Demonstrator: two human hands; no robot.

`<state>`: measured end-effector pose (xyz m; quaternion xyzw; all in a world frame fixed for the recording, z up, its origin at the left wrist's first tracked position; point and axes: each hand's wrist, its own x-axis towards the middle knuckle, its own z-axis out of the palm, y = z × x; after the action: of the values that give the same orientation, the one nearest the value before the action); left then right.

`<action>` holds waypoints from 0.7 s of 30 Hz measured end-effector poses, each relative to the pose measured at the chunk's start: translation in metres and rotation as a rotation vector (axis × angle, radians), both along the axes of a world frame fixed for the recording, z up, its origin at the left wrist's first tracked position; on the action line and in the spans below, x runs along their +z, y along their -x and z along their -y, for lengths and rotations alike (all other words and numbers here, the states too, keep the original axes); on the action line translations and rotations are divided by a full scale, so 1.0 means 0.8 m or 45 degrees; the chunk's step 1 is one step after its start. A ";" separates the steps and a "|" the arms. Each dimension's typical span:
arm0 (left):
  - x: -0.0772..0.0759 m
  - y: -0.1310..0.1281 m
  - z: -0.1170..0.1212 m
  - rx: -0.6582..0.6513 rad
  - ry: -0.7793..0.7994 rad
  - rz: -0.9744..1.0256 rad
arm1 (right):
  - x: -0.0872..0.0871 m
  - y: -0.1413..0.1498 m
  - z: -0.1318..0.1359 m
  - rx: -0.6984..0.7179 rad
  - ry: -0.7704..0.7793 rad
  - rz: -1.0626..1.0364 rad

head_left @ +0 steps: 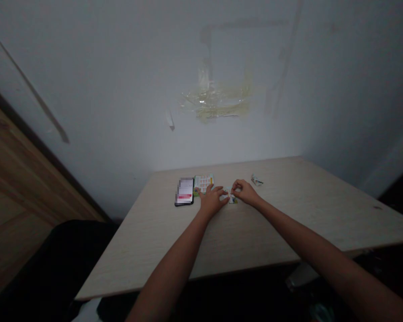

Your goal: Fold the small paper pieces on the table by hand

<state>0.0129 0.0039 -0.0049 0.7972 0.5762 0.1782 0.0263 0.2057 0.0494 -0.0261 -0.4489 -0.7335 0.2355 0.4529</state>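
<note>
A small printed card or sheet lies flat on the table between my hands, partly covered by fingers. My left hand rests with its fingers spread; its thumb and forefinger reach the left side of that sheet. It also overlaps the lower right corner of a colourful printed leaflet. My right hand is closed in a pinch over the sheet's right side. Whatever its fingertips hold, if anything, is too small to make out.
A smartphone with its screen lit lies left of the leaflet. Beyond my right hand sits a small crumpled printed wrapper or paper. The pale wooden table meets a wall with old tape on it.
</note>
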 end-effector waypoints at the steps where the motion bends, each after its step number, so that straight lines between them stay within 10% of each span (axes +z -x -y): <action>1: 0.000 0.000 0.000 0.000 -0.004 0.004 | -0.001 0.000 0.000 0.014 0.002 -0.006; 21: -0.001 0.002 0.000 -0.001 -0.011 0.035 | 0.002 -0.005 0.019 0.035 -0.115 0.230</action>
<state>0.0116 0.0037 -0.0060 0.7950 0.5748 0.1915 0.0307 0.2099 0.0339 -0.0246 -0.4373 -0.7873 0.1670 0.4013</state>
